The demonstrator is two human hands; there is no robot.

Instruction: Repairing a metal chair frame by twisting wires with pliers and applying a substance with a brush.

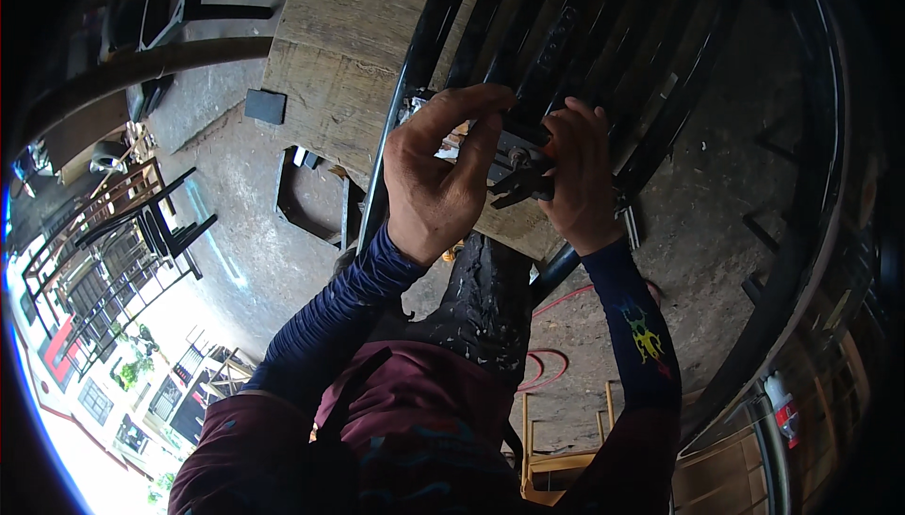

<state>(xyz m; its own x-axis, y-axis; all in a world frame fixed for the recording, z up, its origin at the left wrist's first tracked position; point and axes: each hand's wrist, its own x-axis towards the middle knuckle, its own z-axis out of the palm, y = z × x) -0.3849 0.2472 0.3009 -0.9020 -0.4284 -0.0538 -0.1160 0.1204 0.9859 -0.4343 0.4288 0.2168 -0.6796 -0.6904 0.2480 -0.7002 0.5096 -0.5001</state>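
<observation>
In front of me lies a black metal frame with several parallel tubes [512,39]. My left hand [429,176] is at its near end, thumb and forefinger pinched together; what they hold, if anything, is hidden. My right hand [582,180] is closed round a pair of pliers [518,185], whose dark jaws point left and a bit of orange shows by the fingers. Between my hands a flat dark metal plate [504,152] with a round bolt-like piece sits against the frame. One tube [556,34] bears a row of small holes.
The frame rests on a wooden board [330,34]. A small dark square plate [266,107] lies at the board's left edge, above an angular black metal frame [316,199]. More metal frames [141,232] stand at left. A red hose [547,364] and a yellow stool [556,463] are below right.
</observation>
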